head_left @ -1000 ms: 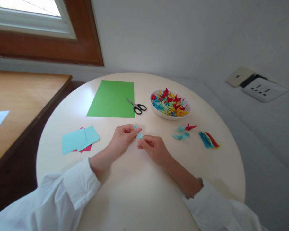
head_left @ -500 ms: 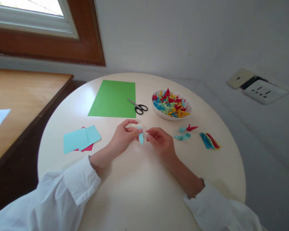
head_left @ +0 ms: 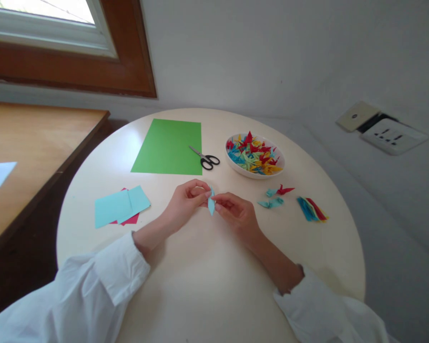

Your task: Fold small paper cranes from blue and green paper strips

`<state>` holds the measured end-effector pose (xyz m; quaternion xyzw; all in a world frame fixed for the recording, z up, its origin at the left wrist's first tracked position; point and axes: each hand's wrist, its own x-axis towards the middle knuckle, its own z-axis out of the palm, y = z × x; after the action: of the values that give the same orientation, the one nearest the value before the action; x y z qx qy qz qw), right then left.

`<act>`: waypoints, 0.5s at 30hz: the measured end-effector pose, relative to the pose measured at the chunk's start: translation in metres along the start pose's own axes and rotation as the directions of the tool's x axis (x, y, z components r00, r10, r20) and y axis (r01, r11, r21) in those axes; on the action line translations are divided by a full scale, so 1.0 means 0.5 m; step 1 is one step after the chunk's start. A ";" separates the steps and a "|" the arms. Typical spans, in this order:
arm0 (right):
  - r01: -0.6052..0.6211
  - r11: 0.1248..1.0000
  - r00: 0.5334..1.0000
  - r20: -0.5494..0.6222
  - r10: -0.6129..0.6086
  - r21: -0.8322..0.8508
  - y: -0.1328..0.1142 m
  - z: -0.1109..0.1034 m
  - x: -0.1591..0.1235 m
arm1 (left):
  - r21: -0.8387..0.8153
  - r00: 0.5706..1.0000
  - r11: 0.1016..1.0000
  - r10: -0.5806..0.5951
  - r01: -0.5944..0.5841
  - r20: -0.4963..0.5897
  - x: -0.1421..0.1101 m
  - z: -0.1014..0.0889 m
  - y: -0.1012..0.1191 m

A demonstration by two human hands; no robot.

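Observation:
A small light-blue folded paper [head_left: 211,206], narrow and pointed at its lower end, is held upright above the middle of the table. My left hand [head_left: 188,201] pinches it from the left, thumb on its face. From the right, my right hand [head_left: 239,213] has thumb and forefinger closed at the paper's right edge; the fingertips partly cover that edge. Several loose folded paper pieces lie right of my right hand, among them a red paper crane [head_left: 285,190] and a light-blue folded piece [head_left: 270,203].
On the round white table [head_left: 207,295] stands a white bowl [head_left: 252,174] of colourful paper cranes. Black-handled scissors [head_left: 208,162] overlap a green sheet [head_left: 171,147]. Light-blue paper squares [head_left: 112,208] lie at left over red ones; a bundle of coloured strips [head_left: 311,209] lies at right.
My right hand has moved left, from just beside the folded paper to touching its right edge. The left hand's forefinger has come down closer to the paper.

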<state>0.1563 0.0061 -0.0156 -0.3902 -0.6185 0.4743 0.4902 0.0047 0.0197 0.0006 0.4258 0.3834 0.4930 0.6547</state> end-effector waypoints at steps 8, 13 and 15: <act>-0.001 1.000 1.000 -0.001 0.001 0.015 0.006 0.000 0.001 | -0.012 0.997 0.997 -0.072 0.072 -0.039 -0.002 0.003 0.004; 0.061 0.988 0.998 0.000 -0.062 -0.142 0.003 -0.001 0.001 | 0.003 0.993 0.995 -0.101 0.101 -0.063 -0.002 0.004 0.002; 0.080 0.981 0.997 0.002 -0.081 -0.179 0.002 -0.001 0.001 | 0.003 0.992 0.994 -0.109 0.109 -0.063 -0.001 0.005 0.002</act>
<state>0.1566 0.0068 -0.0164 -0.4086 -0.6724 0.3956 0.4737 0.0066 0.0188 0.0025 0.3905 0.4281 0.4684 0.6670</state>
